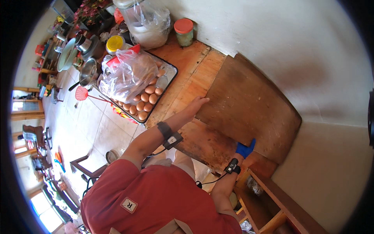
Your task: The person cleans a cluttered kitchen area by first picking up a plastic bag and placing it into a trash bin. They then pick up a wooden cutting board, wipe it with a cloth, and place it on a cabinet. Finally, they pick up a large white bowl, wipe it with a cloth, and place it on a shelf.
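A large, worn brown board [248, 108] lies before me, its far edge against the white wall. My bare left hand [197, 108] grips its near left edge, with the thumb on that edge and the other fingers partly hidden. On the near right edge, my right hand [246, 149] in a blue glove holds the board, its thumb pointing up and its fingers mostly out of sight. Underneath is a stained reddish-brown wooden tabletop [210, 140], which shows along the near side and at the left.
Left of the board stands a black-rimmed tray [172, 77] with several brown eggs [140, 106] and a clear plastic bag [128, 76]. A red-lidded jar [184, 32] and a large bagged container [146, 26] stand behind. An open wooden compartment [271, 199] is at my lower right.
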A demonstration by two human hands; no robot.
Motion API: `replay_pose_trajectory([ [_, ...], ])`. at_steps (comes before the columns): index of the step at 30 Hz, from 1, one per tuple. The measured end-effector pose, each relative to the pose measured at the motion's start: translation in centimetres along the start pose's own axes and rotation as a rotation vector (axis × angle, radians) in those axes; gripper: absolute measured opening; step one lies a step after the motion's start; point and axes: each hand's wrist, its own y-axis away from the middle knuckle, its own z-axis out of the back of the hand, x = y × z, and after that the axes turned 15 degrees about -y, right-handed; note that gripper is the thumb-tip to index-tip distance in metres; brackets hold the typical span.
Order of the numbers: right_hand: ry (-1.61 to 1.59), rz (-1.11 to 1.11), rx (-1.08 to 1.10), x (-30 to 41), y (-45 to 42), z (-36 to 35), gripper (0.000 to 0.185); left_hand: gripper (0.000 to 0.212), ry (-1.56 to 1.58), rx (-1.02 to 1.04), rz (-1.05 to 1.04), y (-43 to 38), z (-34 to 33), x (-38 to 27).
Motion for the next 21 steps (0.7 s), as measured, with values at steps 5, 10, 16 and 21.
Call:
replay_pose_trajectory([
  [5, -0.023, 0.051, -0.076, -0.5, 2.2, -1.8, 0.047, 0.053, -0.168, 0.168, -0.022, 1.7, 1.1, -2.7],
  [10, 0.188, 0.086, -0.06, 0.6, 3.0, 0.1, 0.045, 0.057, -0.028, 0.301, 0.019, 1.3, 2.9, 0.3],
  [16, 0.079, -0.041, -0.07, -0.4, 5.9, 2.8, 0.045, 0.051, 0.217, 0.346, 0.064, 2.7, 5.3, 4.1],
  [21, 0.178, -0.013, -0.044, -2.3, 9.1, 2.6, 0.045, 0.051, 0.167, 0.353, 0.117, 6.1, 7.0, 4.2],
])
